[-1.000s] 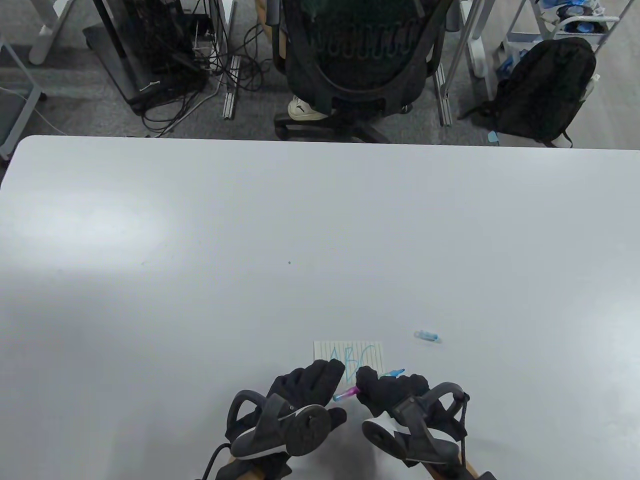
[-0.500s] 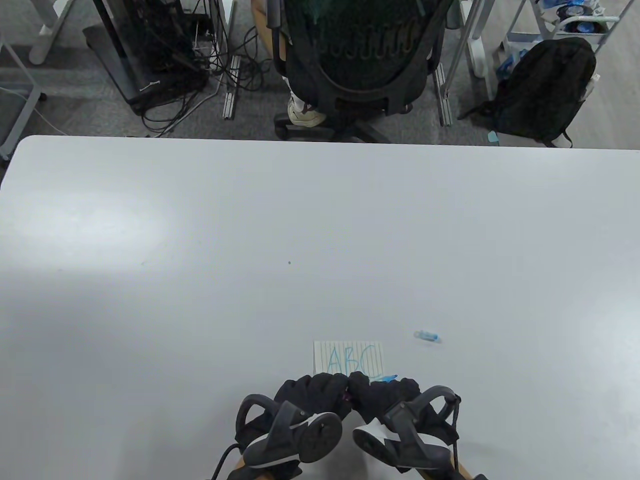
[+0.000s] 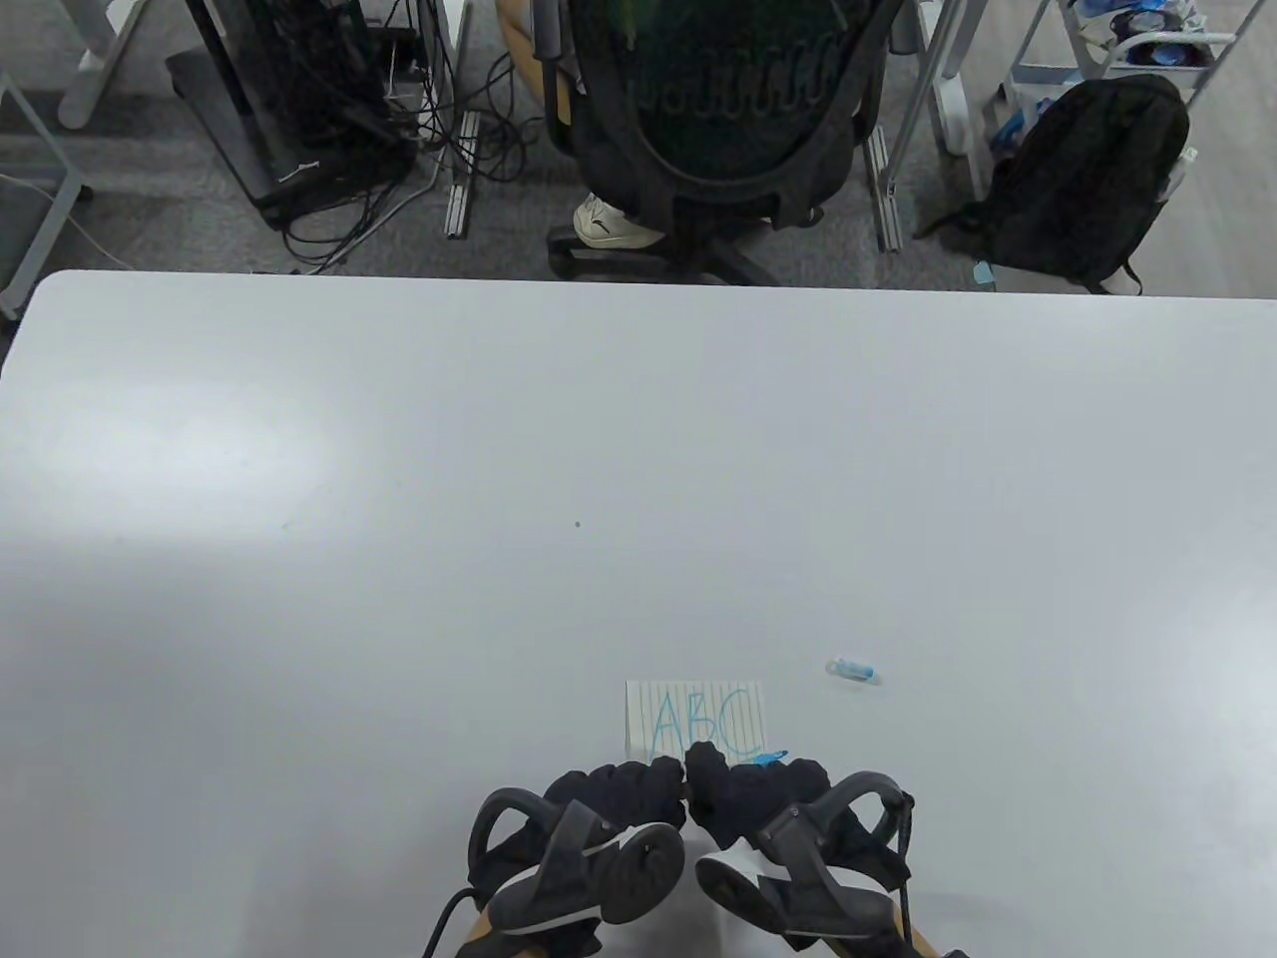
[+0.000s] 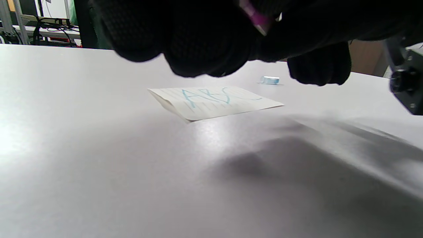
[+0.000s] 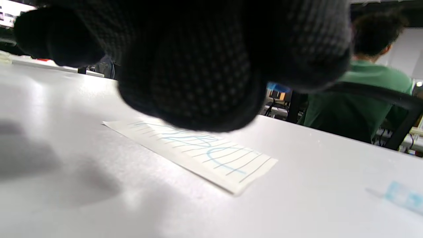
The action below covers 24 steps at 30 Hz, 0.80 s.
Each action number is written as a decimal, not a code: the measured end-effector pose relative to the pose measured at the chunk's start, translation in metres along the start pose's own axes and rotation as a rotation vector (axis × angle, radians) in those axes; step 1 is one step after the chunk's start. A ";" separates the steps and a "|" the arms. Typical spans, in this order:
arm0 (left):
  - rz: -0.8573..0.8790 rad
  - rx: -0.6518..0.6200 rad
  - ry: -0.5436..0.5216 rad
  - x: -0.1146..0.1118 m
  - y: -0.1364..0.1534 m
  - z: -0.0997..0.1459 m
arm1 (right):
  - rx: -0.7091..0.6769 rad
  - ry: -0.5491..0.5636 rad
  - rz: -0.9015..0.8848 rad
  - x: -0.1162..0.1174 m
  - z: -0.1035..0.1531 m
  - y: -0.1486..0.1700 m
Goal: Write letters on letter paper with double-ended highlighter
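The lined letter paper point(image 3: 695, 717) lies near the table's front edge with a blue "ABC" on it; it also shows as a flat sheet point(image 4: 214, 100) point(image 5: 198, 148). Just below it my two hands meet, knuckle to knuckle. My right hand point(image 3: 746, 783) grips the double-ended highlighter, whose blue tip point(image 3: 773, 756) pokes out to the upper right. My left hand point(image 3: 624, 788) curls round its pink end point(image 4: 254, 16). Most of the barrel is hidden by the gloves. The loose blue cap point(image 3: 856, 671) point(image 4: 270, 80) point(image 5: 404, 196) lies on the table to the right of the paper.
The white table point(image 3: 399, 479) stretches far ahead and to both sides. Beyond its far edge a person in green point(image 5: 357, 109) sits in a black office chair point(image 3: 718, 110). A black backpack point(image 3: 1087, 180) and a tangle of cables point(image 3: 329, 150) lie on the floor.
My left hand has left the paper and drawn back to the highlighter's pink end. Both hands have moved toward me, so the whole "ABC" now shows.
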<state>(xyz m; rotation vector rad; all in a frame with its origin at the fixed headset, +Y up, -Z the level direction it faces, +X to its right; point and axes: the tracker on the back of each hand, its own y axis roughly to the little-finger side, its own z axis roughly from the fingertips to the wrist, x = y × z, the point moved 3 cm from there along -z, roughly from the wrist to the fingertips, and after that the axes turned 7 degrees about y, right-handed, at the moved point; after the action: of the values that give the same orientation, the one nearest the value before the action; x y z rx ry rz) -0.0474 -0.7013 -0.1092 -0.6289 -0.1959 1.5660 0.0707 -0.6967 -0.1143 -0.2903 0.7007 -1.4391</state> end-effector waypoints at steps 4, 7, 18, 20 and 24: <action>0.003 0.039 -0.016 -0.003 0.013 0.001 | 0.043 -0.024 -0.046 -0.001 0.001 0.012; -0.035 0.077 -0.016 -0.007 0.024 0.000 | 0.083 -0.021 -0.076 -0.005 0.004 0.027; 0.045 0.132 -0.066 -0.003 0.048 0.003 | 0.209 0.048 -0.071 -0.019 0.008 0.073; 0.054 0.141 -0.083 0.000 0.052 0.004 | 0.240 0.060 -0.049 -0.020 0.007 0.085; 0.095 0.158 -0.093 0.001 0.062 0.006 | 0.312 0.049 0.003 -0.017 0.006 0.111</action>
<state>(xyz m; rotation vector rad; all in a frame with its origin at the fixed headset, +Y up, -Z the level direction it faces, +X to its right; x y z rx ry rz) -0.1038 -0.7055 -0.1351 -0.4480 -0.1113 1.6858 0.1637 -0.6661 -0.1701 -0.0114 0.5058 -1.5324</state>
